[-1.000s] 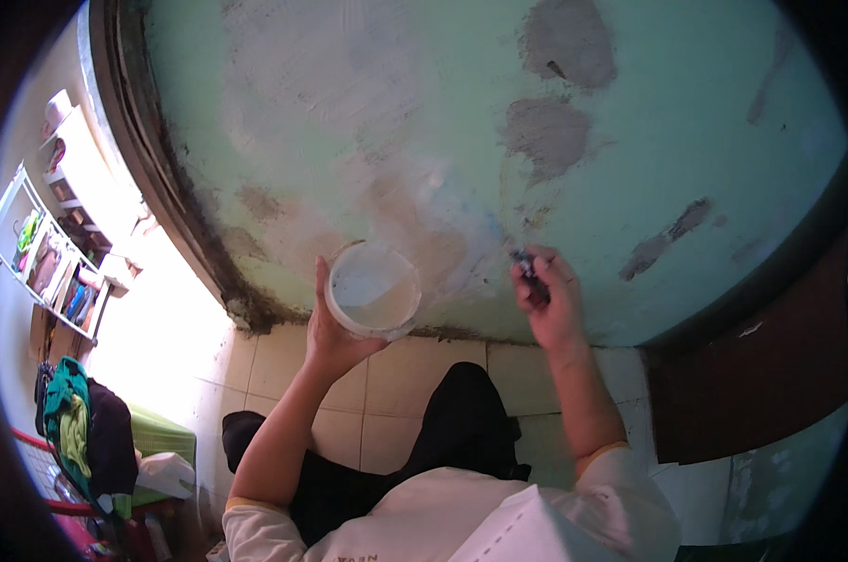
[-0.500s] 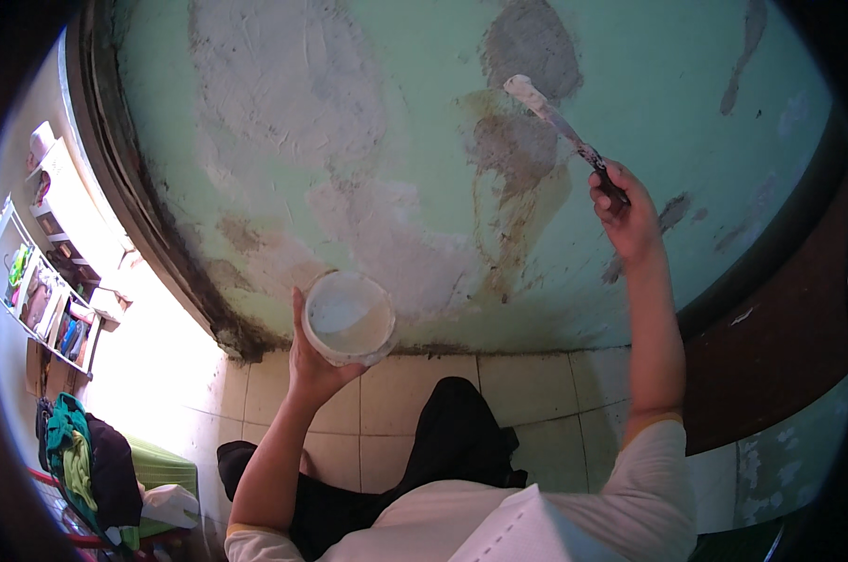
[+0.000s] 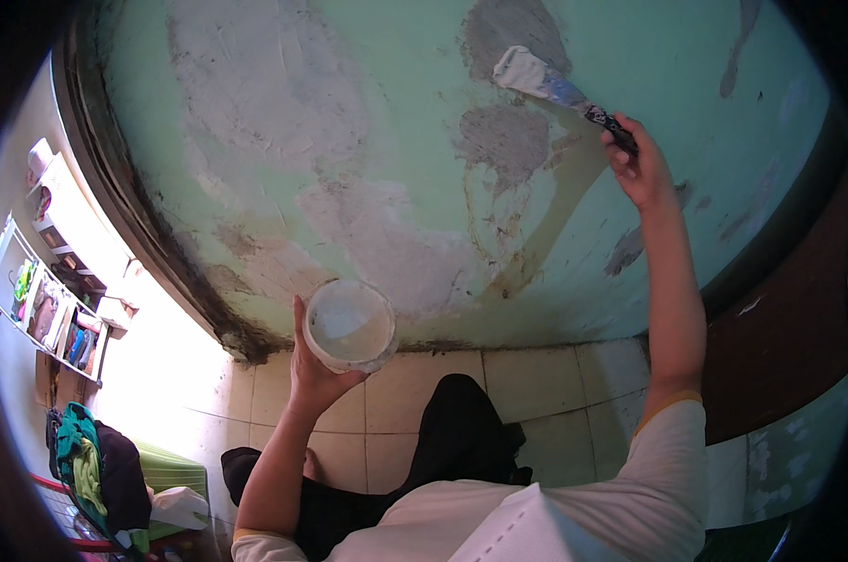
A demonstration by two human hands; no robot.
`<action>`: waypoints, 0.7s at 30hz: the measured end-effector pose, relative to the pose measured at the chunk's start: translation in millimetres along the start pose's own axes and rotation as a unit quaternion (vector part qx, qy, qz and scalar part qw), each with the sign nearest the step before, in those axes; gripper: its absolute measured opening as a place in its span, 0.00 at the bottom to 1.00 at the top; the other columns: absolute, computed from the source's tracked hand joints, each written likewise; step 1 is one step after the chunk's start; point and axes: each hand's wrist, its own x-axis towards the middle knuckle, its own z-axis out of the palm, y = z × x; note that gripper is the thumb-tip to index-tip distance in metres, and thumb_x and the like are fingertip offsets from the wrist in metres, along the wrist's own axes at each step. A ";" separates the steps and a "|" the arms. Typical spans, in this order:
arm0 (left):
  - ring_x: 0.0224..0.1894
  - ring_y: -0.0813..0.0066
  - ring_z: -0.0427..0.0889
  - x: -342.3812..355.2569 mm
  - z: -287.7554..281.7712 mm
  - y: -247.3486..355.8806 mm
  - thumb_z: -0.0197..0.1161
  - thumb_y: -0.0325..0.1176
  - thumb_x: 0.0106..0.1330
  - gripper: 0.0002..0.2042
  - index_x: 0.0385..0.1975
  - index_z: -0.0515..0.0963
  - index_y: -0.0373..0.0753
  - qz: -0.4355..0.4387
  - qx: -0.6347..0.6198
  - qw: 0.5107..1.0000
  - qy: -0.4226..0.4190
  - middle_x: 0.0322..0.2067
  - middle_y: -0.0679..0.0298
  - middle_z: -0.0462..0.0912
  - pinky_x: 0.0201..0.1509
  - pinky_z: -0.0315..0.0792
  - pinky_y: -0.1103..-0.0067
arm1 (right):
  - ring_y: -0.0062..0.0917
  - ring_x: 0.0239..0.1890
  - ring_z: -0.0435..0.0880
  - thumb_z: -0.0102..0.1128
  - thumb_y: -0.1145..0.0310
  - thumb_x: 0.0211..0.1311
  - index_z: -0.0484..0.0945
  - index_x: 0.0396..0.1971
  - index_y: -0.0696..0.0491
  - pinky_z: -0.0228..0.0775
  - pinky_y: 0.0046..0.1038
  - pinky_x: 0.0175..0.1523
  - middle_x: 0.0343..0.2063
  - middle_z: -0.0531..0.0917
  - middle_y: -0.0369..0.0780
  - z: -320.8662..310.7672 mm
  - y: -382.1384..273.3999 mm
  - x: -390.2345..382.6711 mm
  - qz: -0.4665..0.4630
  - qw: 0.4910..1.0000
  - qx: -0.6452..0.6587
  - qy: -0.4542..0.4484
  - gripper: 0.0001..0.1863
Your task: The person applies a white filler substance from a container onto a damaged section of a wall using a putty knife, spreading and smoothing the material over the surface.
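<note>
My left hand (image 3: 312,370) grips a round white tub (image 3: 349,323) with pale material inside, held low near the wall. Raised at right, my right hand (image 3: 639,164) is closed on the dark handle of a putty knife (image 3: 565,92). Its blade, coated in white paste, lies at the upper grey patch (image 3: 508,23) on the mint-green wall (image 3: 396,112); whether it touches is hard to tell. A second grey patch (image 3: 494,140) sits below it, with brownish stains underneath.
Tiled floor (image 3: 527,384) runs along the wall's base under my bent leg (image 3: 457,421). A dark frame (image 3: 115,169) edges the wall at left; beyond are shelves (image 3: 44,300) and hanging clothes (image 3: 115,468). A dark brown panel (image 3: 771,365) stands at right.
My right hand has risen up and right, bringing the knife from the lower middle of the wall to the upper patch. My left hand and the tub have shifted slightly left.
</note>
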 end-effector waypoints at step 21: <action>0.68 0.53 0.71 -6.9 6.9 3.3 0.85 0.45 0.41 0.72 0.77 0.28 0.38 0.007 -0.021 1.000 -0.016 0.66 0.48 0.68 0.71 0.67 0.62 | 0.14 0.16 0.71 0.62 0.62 0.69 0.76 0.35 0.51 0.58 0.16 0.18 0.24 0.83 0.37 -22.8 -10.5 -11.7 -0.029 0.999 -0.016 0.040 0.09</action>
